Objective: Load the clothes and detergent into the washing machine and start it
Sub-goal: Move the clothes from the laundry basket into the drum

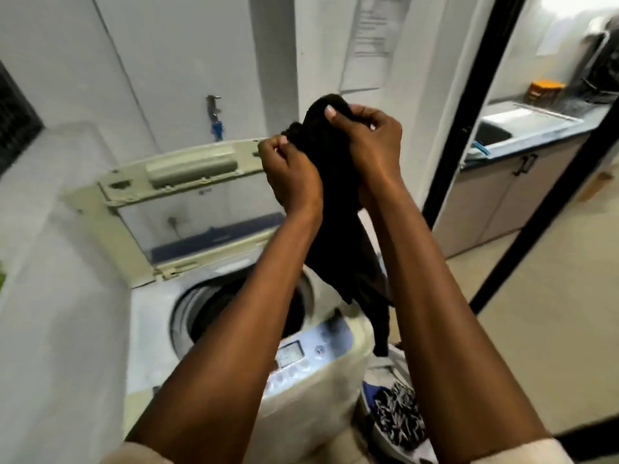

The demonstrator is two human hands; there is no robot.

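Left hand (289,172) and right hand (366,142) both grip black cloth garment (335,209), held up above open white top-load washing machine (234,329); garment tail hangs near laundry basket (395,406).

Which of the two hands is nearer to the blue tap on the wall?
Left. The left hand holds the black garment right of the blue tap; the right hand is farther right.
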